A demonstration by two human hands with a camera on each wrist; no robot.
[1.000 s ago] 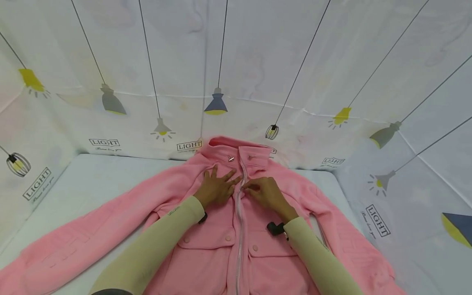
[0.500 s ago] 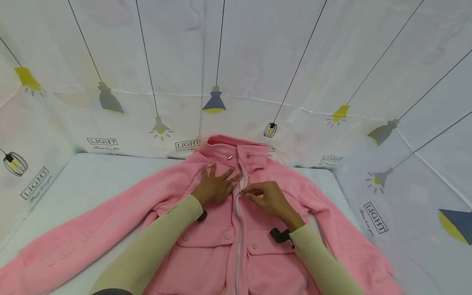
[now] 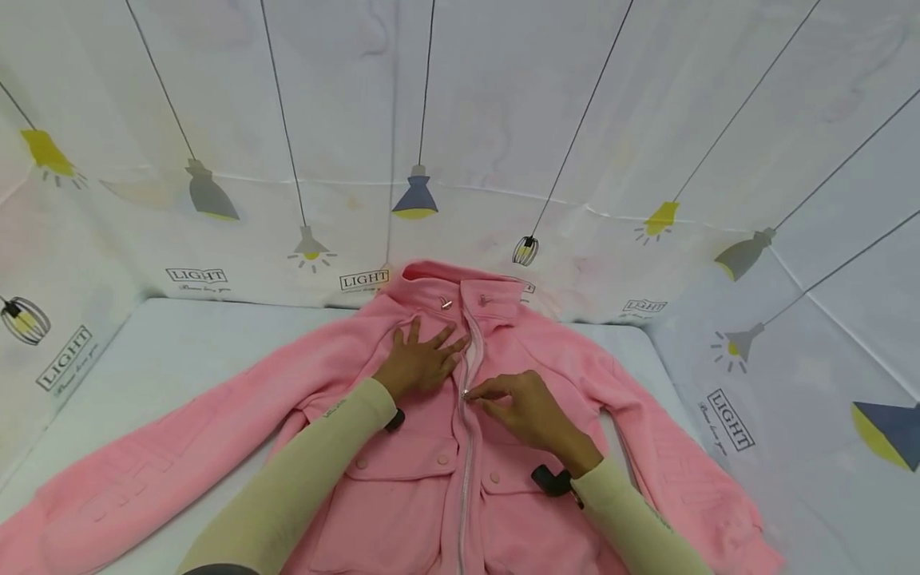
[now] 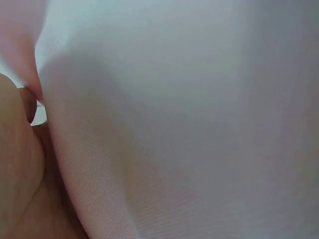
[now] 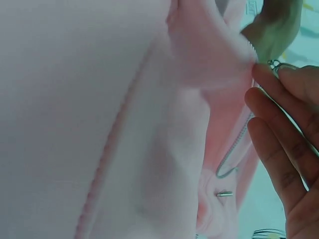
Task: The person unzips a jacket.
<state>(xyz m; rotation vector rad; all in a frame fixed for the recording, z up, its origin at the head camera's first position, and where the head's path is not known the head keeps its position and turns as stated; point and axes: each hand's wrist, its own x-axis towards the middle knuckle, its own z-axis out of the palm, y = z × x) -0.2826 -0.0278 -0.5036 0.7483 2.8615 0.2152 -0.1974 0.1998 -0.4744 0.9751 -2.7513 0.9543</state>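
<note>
The likeliest trouble, I judge, is a snag: the silver-toothed metal zipper (image 3: 465, 487) curves and gapes on the twelve o'clock side of its small shiny metal slider (image 3: 465, 394), and soft pink cloth lies close enough along both edges to be caught if the slider were drawn at a slant. A second risk is that the pull is tiny, so a sideways tug could work it out of the fingertips; a third, that the cloth would ruck up and follow the pull if the steadying hand lifted. The long-sleeved pink fabric jacket (image 3: 402, 519) lies front up on the pale table (image 3: 223, 327), standing pink collar (image 3: 499, 297) at twelve o'clock, sleeves stretching toward eight and four. At three o'clock from the slider, the right hand (image 3: 528, 407) pinches the metal pull between thumb and index finger, with the next fingers extended loosely beside them in the right wrist view. At ten o'clock from the slider, the left hand (image 3: 420, 363) rests flat on the jacket's chest, fingers spread wide and gripping nothing that shows, fingertips near the zipper's gaping edge.
</note>
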